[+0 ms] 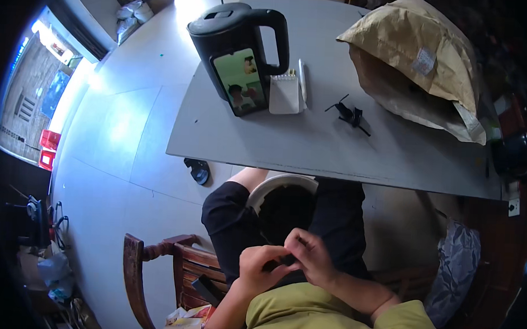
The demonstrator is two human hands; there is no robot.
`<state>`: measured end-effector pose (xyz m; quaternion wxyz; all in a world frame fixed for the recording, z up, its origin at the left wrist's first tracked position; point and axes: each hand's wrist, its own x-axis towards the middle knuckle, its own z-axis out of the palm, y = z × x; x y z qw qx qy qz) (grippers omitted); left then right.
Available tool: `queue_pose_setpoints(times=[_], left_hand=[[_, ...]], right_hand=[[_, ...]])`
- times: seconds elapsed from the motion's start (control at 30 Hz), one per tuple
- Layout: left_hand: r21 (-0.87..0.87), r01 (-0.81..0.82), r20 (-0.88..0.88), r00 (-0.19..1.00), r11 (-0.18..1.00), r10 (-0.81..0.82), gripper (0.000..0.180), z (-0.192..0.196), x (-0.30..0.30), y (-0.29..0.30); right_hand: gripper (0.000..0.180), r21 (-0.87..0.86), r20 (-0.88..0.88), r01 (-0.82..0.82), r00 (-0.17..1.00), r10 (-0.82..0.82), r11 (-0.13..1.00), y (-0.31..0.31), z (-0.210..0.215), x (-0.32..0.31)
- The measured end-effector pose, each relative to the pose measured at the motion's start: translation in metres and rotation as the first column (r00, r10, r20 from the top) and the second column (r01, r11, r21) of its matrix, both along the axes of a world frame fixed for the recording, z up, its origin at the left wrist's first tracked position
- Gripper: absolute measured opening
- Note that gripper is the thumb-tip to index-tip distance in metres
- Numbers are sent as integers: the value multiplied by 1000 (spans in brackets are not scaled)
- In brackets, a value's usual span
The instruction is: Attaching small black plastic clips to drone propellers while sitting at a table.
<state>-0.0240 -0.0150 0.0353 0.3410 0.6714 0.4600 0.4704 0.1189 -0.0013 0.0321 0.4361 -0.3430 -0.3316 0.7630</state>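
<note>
Over my lap, my left hand (262,265) and my right hand (311,258) meet with fingers bent and fingertips pressed together. A small dark patch shows between them, too hidden to name. Just beyond, between my knees, stands a pale round bucket (255,195) with a dark mass inside. On the table (247,143) ahead lies a small black part with thin prongs (349,114). Neither hand touches the table.
A black kettle (222,24) stands on the table with a phone (239,81) leaning on it. Beside them lie a notepad (285,95) and a white pen (302,78). An open brown paper bag (410,47) sits at the right. A wooden chair (132,270) is at my left.
</note>
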Motion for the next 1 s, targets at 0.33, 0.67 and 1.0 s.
queue_pose_setpoints(times=[0.33,0.67,1.0], left_hand=[[-73,549,14,835,833,-550,24,31,-30,8],[-150,339,129,938,929,-322,33,29,-28,8],[-162,41,66,997,986,-30,27,21,-12,-1]], right_hand=[[33,189,79,-890,436,897,416,13,10,38],[27,493,581,-583,773,255,646,11,29,33],[18,95,140,-295,949,281,951,6,12,31]])
